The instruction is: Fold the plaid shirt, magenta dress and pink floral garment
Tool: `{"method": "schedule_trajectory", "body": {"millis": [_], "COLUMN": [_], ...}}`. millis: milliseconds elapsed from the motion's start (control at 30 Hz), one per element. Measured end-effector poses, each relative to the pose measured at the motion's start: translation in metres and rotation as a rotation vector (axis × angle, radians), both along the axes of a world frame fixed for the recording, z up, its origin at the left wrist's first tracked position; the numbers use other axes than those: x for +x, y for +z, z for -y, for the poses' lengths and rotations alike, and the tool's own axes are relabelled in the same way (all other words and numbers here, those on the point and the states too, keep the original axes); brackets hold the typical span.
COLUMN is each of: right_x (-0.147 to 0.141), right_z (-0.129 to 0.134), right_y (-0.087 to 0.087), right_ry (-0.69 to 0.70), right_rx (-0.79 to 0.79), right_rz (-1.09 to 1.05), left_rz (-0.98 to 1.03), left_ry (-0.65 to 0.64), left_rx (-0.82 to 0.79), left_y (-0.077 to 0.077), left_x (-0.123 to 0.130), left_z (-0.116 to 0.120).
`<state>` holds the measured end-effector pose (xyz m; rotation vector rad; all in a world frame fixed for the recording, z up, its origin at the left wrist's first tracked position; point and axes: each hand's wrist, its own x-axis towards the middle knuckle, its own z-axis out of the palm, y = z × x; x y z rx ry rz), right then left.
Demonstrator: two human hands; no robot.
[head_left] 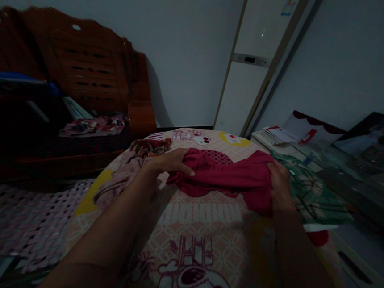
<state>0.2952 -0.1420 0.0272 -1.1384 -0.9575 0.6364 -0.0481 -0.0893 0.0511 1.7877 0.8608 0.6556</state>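
Observation:
A crumpled dark pink garment (224, 178) stretches between my two hands above a round surface covered with a patterned cloth (200, 234). My left hand (175, 161) grips its left end, thumb on top and the other fingers hidden by fabric. At the opposite end, my right hand (279, 178) is closed around the bunched edge. Exactly what kind of garment it is cannot be made out. Left of my left hand lies a heap of greyish-pink clothing (121, 180), with an orange-brown patterned cloth (149, 147) behind it. Close by my right hand rests a green checked cloth (318, 195).
A carved wooden bench (88, 63) stands at the left, with a floral cloth (96, 125) on its seat. Below it is a woven pink-and-white surface (27, 219). A tall white cabinet unit (243, 94) stands behind. Papers (275, 135) lie on a glass-topped table (350, 176) at right.

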Motion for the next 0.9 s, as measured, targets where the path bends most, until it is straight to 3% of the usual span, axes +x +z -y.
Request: {"method": "schedule_trajectory", "body": {"millis": [67,133,233,333,467,567,633,700,800,833,900], "right_x": [0.002,-0.001,-0.012,-0.021,-0.020,-0.011,-0.004,0.002,0.005,0.004,0.003], "right_z": [0.005,0.011,0.018,0.021,0.021,0.013,0.006,-0.002,-0.010,-0.010,-0.008], "right_y": [0.003,0.006,0.005,0.000,-0.008,-0.010,-0.011,-0.012,-0.014,-0.014,-0.013], "right_ry": [0.160,0.365,0.534,0.439,0.100,-0.083,-0.126,-0.163,-0.204,-0.204,-0.160], "right_rx": [-0.132,-0.258,-0.357,-0.422,-0.458,-0.318,-0.190,-0.100,-0.024,-0.003,0.017], "right_rz": [0.098,0.329,0.806,1.179,1.438,1.320,1.065,0.681,0.125,0.015,-0.089], "left_rz": [-0.208,-0.390,-0.380,-0.123,0.256,0.453,0.440,0.285,-0.118,-0.262,-0.496], "left_ry": [0.001,0.068,0.220,0.331,0.413,0.428,0.372,0.229,-0.022,-0.059,-0.005], "left_rx": [0.080,0.153,0.252,0.261,0.133,0.074,0.062,0.102,0.305,0.387,0.521], "left_y": [-0.005,-0.013,-0.021,-0.024,-0.024,-0.020,-0.014,-0.006,0.001,0.001,-0.004], "left_x": [-0.003,-0.005,-0.005,0.000,0.016,0.027,0.030,0.030,0.034,0.036,0.040], "left_z": [-0.003,-0.009,-0.017,-0.021,-0.018,-0.011,-0.005,0.003,0.015,0.017,0.016]}}
